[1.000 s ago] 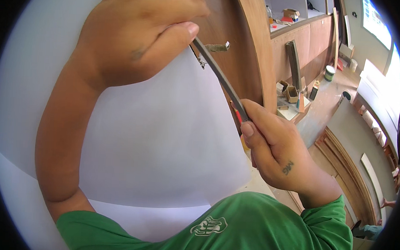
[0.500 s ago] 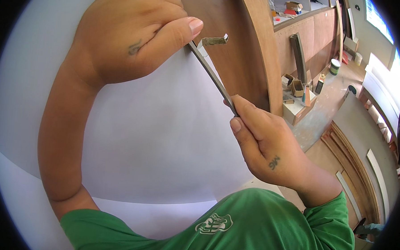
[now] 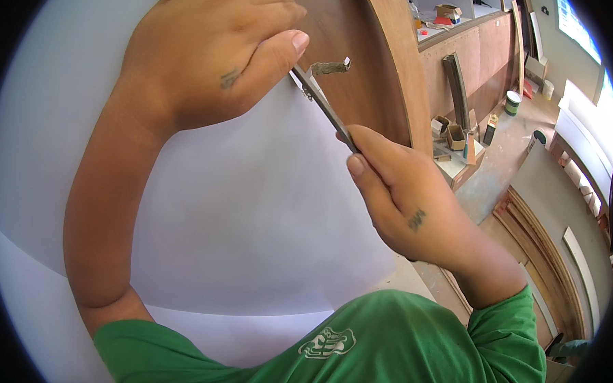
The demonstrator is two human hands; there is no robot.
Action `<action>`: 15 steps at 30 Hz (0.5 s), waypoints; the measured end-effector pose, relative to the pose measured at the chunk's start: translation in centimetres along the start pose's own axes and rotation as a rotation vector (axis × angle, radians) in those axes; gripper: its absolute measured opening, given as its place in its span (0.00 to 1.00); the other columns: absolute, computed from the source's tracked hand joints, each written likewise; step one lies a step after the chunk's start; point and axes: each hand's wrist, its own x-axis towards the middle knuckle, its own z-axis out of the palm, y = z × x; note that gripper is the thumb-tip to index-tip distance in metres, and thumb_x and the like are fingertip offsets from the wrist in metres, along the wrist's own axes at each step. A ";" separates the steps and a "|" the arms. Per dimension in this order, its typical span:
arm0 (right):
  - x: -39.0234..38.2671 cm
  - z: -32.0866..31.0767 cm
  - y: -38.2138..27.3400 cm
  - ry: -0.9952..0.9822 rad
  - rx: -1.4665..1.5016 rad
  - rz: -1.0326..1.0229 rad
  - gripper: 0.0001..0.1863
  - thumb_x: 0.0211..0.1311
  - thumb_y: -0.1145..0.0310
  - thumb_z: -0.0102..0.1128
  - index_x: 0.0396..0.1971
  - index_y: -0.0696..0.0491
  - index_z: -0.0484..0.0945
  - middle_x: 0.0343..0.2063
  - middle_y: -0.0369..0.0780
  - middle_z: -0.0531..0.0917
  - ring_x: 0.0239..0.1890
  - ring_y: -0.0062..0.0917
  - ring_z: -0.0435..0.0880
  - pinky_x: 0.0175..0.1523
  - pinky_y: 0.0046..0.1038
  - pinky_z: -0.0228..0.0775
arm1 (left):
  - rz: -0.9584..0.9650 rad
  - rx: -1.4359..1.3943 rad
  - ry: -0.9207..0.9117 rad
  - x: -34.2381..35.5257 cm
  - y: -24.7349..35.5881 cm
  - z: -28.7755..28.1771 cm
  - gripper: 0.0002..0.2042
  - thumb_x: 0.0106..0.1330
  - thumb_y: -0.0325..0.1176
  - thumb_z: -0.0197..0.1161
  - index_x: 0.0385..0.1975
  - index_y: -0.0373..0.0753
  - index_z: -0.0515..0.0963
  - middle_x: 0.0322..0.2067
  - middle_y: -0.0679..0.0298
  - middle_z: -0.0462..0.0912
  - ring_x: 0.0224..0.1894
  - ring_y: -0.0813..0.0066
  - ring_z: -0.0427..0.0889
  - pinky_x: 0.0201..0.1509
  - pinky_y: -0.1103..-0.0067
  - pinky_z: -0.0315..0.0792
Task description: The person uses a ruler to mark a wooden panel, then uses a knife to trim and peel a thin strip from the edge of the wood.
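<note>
A thin, dark bar that looks like a flat metal file [image 3: 326, 107] slants between my hands. My left hand [image 3: 203, 57] is curled over its far end, thumb along the top, other fingertips hidden. Its near end is pinched between thumb and fingers of my right hand [image 3: 412, 199]. Under my arms spreads a large, smooth white panel [image 3: 250, 223], and the file crosses its right edge near the top. Small white shavings [image 3: 306, 93] cling beside the file there. Just right of the far end, a short, rough greyish-brown strip [image 3: 331, 67] with a white tip sticks out.
A curved brown wood panel [image 3: 373, 64] rises beyond the file. Farther right, a low white box [image 3: 458, 169] carries small cartons and a scraper-like tool. A green-and-white can [image 3: 513, 102] stands on the floor. Wooden frame pieces [image 3: 543, 246] lie at the right.
My right hand has moved up and slightly left with the near end of the file. The left hand has shifted a little right. White shavings now show along the file.
</note>
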 end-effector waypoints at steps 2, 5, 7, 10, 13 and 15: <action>-0.9 -0.2 0.0 0.003 -0.003 -0.023 0.11 0.77 0.71 0.48 0.52 0.59 0.73 0.22 0.44 0.71 0.26 0.33 0.75 0.34 0.34 0.67 | 0.035 -0.014 0.017 -0.7 -0.8 0.4 0.13 0.59 0.38 0.60 0.34 0.35 0.85 0.37 0.59 0.88 0.47 0.61 0.81 0.58 0.67 0.65; -2.1 -0.4 -0.5 -0.002 0.046 0.018 0.11 0.77 0.72 0.48 0.52 0.60 0.73 0.22 0.44 0.71 0.26 0.34 0.75 0.34 0.34 0.67 | 0.068 -0.025 -0.205 0.3 -0.8 -2.5 0.14 0.56 0.37 0.59 0.36 0.34 0.84 0.38 0.58 0.87 0.47 0.60 0.81 0.57 0.67 0.66; -2.4 0.0 -0.3 0.038 0.041 -0.030 0.11 0.77 0.72 0.49 0.52 0.60 0.72 0.22 0.45 0.71 0.25 0.34 0.74 0.34 0.35 0.66 | 0.103 -0.067 -0.150 0.5 -0.5 -2.6 0.15 0.56 0.37 0.59 0.36 0.34 0.84 0.38 0.57 0.87 0.47 0.60 0.81 0.57 0.67 0.66; -1.6 0.4 0.4 0.017 0.044 -0.031 0.08 0.76 0.73 0.49 0.48 0.60 0.72 0.22 0.46 0.71 0.25 0.36 0.73 0.34 0.36 0.66 | 0.106 -0.120 -0.004 0.1 -0.6 -1.4 0.15 0.55 0.37 0.59 0.36 0.34 0.83 0.38 0.56 0.86 0.46 0.57 0.81 0.57 0.67 0.65; -0.4 0.7 0.4 -0.030 0.025 0.032 0.05 0.76 0.73 0.49 0.43 0.60 0.70 0.22 0.47 0.72 0.25 0.39 0.74 0.34 0.37 0.66 | 0.114 -0.117 0.051 0.1 -0.8 -1.0 0.15 0.55 0.37 0.59 0.36 0.34 0.83 0.38 0.55 0.86 0.47 0.56 0.80 0.58 0.67 0.65; -0.2 1.0 0.5 0.007 -0.008 -0.002 0.05 0.76 0.73 0.49 0.41 0.60 0.70 0.22 0.48 0.73 0.25 0.41 0.74 0.34 0.38 0.66 | 0.167 -0.083 0.063 0.1 -1.1 -0.9 0.15 0.55 0.37 0.59 0.36 0.34 0.83 0.38 0.55 0.86 0.47 0.55 0.80 0.58 0.67 0.64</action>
